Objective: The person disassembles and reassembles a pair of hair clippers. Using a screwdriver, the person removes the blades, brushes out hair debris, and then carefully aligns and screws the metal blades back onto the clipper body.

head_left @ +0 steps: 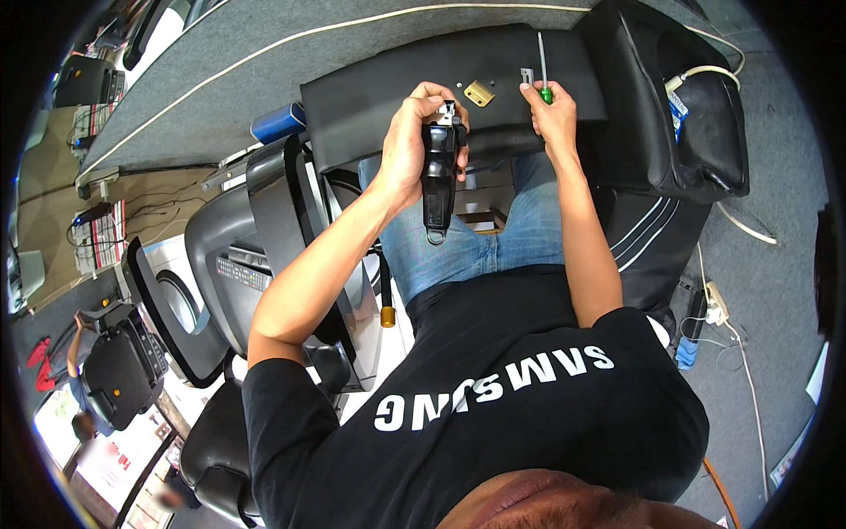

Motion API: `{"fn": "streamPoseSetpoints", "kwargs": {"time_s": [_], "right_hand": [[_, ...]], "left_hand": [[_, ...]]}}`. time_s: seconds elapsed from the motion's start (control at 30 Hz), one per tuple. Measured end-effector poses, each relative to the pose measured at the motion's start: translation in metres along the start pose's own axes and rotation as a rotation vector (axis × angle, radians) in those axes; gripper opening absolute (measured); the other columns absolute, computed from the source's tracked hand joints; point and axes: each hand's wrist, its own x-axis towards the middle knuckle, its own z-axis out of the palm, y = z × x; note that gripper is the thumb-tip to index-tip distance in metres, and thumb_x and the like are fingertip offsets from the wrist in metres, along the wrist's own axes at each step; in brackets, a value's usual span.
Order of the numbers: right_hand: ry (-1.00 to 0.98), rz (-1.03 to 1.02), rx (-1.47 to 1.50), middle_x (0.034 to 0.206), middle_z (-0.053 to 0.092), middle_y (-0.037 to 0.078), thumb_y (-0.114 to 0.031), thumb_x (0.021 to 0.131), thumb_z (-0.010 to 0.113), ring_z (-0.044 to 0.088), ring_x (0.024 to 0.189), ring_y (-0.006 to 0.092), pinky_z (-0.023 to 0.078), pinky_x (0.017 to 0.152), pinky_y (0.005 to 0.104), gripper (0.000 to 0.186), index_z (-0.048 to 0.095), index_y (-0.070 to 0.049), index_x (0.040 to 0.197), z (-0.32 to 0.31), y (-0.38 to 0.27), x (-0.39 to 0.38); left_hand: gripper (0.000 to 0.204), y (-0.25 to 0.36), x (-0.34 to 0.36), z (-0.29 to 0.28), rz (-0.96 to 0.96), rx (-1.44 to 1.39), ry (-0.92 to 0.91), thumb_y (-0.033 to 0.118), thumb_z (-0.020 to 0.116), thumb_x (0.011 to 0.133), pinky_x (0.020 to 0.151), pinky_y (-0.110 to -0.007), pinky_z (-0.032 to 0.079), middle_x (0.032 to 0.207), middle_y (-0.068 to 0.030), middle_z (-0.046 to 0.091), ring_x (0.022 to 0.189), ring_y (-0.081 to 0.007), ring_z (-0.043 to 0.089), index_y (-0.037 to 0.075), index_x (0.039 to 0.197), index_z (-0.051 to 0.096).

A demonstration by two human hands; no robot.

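My left hand [407,145] is closed around a black hair clipper [438,181], its head end pointing away from me and the hanging loop toward me. Bare metal shows at the clipper's head, with no blade covering it. In my right hand [558,119] a screwdriver [542,60] with a green handle stands with its shaft pointing away. The thumb and fingers of that same hand also pinch a small silver metal clipper blade [527,77]. Between the hands, a gold clipper blade [479,93] lies on the black padded bench [361,101]. Small screws [459,85] rest near it.
A blue cylindrical case [278,122] is at the bench's left end. On the right, a black padded armrest [696,106] carries a white cable and a blue-white packet [678,116]. A black chair [225,256] with a remote control [244,273] stands to the left. Cables run along the floor.
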Motion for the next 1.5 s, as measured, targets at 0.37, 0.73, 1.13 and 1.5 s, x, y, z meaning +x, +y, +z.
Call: {"fn": "streamPoseSetpoints", "kwargs": {"time_s": [0.37,0.73,1.13,1.5], "right_hand": [[-0.148,-0.053,0.133,0.073,0.064,0.002,-0.025,0.095,0.077,0.05,0.048,0.0026,0.037,0.042,0.0207,0.026,0.066,-0.003,0.104,-0.004,-0.072,-0.063],[-0.423,-0.21,0.148,0.067,0.058,-0.006,-0.017,0.095,0.078,0.048,0.05,0.0,0.037,0.045,0.0193,0.018,0.066,-0.004,0.1,0.001,-0.123,-0.105],[-0.527,-0.16,0.072,0.069,0.063,-0.005,-0.022,0.095,0.079,0.05,0.052,-0.0003,0.037,0.046,0.0189,0.021,0.071,-0.003,0.102,0.015,-0.128,-0.116],[-0.495,-0.058,0.234,0.067,0.06,-0.002,-0.017,0.095,0.076,0.048,0.047,0.0012,0.035,0.041,0.0198,0.018,0.067,-0.001,0.1,0.025,-0.129,-0.117]], "left_hand": [[0.031,-0.005,0.001,-0.004,-0.013,-0.038,-0.047,0.044,0.047,0.1,0.05,-0.036,0.055,0.092,-0.0105,0.059,0.06,-0.0199,0.063,0.014,0.108,0.05],[0.032,-0.004,-0.001,-0.001,-0.032,-0.017,-0.038,0.045,0.047,0.1,0.05,-0.035,0.056,0.093,-0.0096,0.06,0.06,-0.0192,0.064,0.014,0.109,0.05],[0.032,-0.006,-0.001,-0.003,-0.051,0.017,-0.045,0.044,0.046,0.102,0.05,-0.035,0.057,0.083,-0.0082,0.064,0.061,-0.0195,0.065,0.014,0.111,0.051],[0.037,-0.009,-0.001,-0.004,-0.002,0.052,-0.061,0.047,0.04,0.109,0.052,-0.035,0.06,0.088,-0.0087,0.066,0.064,-0.0202,0.067,0.014,0.117,0.053]]}}
